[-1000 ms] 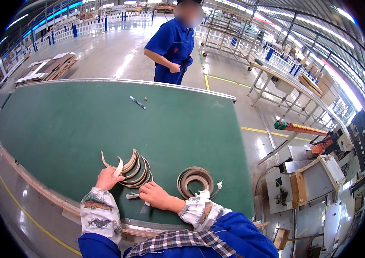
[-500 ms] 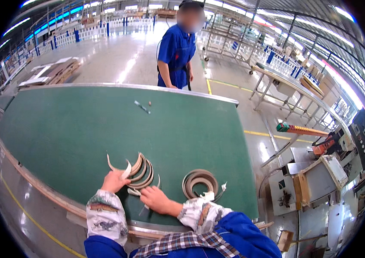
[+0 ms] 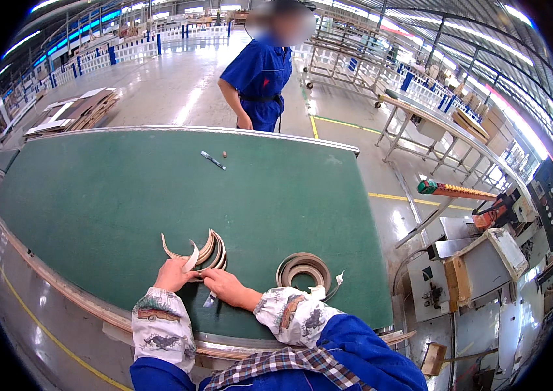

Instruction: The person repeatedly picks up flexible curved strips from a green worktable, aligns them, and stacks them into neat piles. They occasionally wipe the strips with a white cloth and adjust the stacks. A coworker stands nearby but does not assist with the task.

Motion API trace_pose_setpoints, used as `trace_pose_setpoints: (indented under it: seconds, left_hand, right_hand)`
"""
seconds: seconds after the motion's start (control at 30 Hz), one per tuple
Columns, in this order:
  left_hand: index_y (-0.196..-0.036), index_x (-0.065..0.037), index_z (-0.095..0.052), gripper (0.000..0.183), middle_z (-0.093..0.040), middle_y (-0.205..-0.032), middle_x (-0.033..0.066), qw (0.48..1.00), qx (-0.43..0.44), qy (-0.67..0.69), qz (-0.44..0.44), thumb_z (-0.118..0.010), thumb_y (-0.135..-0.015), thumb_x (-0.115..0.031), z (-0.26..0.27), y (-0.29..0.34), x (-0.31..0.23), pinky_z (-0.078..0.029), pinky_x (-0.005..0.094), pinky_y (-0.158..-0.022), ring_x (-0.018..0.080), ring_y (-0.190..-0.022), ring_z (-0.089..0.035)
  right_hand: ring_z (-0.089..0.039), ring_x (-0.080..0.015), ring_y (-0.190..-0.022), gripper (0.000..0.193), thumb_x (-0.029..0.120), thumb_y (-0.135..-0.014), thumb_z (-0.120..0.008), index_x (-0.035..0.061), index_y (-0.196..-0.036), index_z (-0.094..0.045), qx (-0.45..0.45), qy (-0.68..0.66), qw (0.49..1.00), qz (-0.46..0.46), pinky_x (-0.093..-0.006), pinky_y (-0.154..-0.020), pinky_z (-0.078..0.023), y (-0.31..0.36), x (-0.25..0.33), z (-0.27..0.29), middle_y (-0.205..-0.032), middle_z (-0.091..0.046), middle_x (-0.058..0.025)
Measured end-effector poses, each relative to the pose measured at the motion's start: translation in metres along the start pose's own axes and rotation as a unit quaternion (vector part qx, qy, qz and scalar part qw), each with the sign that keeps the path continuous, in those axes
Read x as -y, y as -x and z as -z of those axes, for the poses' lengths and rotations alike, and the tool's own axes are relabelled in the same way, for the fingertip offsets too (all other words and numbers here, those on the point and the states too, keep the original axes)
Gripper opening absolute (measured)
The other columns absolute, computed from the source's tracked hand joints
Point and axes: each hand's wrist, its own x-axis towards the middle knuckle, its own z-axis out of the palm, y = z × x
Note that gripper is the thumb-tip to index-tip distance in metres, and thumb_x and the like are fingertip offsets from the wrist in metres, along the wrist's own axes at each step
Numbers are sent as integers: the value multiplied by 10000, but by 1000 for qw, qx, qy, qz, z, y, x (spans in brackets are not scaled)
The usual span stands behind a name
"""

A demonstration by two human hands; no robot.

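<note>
Several beige curved strips, like edge banding (image 3: 216,250), fan out in a loose coil on the green tabletop. At their near left end my left hand (image 3: 173,275) is closed, pinching the strips, with one pale strip end curling up past the thumb. My right hand (image 3: 225,287) is closed too, its fingertips meeting the strips beside the left hand. A small pale, bluish flat piece (image 3: 210,300) pokes out below the right fingers; its kind I cannot make out. To the right lies a wound roll of similar banding (image 3: 304,259) with a white tag (image 3: 339,278).
Farther back on the green table (image 3: 126,189) lie a pen-like object (image 3: 213,160) and a small brown bit (image 3: 225,154). Beyond the far edge stands a person in blue (image 3: 260,81). At right are machinery with a control panel (image 3: 550,205) and a roller stand (image 3: 442,124).
My right hand has moved left and up, close to my left hand. The fanned strips look narrower on their right side. The other person has shifted left and turned.
</note>
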Motion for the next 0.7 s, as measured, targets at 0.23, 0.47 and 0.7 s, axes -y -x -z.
trace_pose_setpoints:
  seconds: [0.23,0.47,0.7]
  left_hand:
    - [-797,-26,-628,300,-605,-660,149,975,-186,-60,-106,-695,-739,-313,4,2,0,-462,422,-572,350,-655,-601]
    - [-808,-71,-589,200,-591,-664,122,964,-157,-56,-207,-608,-824,-270,-34,21,-54,-448,406,-510,328,-602,-588]
    - [-800,-68,-545,118,-532,-768,106,953,-89,-145,-249,-565,-838,-177,-88,17,-32,-455,400,-599,307,-693,-560]
  right_hand:
    - [-521,-329,-995,253,-138,-599,-549,6,-756,-411,8,-237,966,-101,-318,-795,-448,1,-3,19,-1180,-488,-195]
    - [-568,-254,-865,211,-127,-677,-534,7,-682,-370,-129,-232,955,-130,-293,-720,-464,10,17,73,-1095,-538,-171]
    - [-579,-213,-789,156,-117,-685,-527,6,-671,-431,-11,-179,973,-146,-276,-651,-476,60,52,160,-1041,-563,-157]
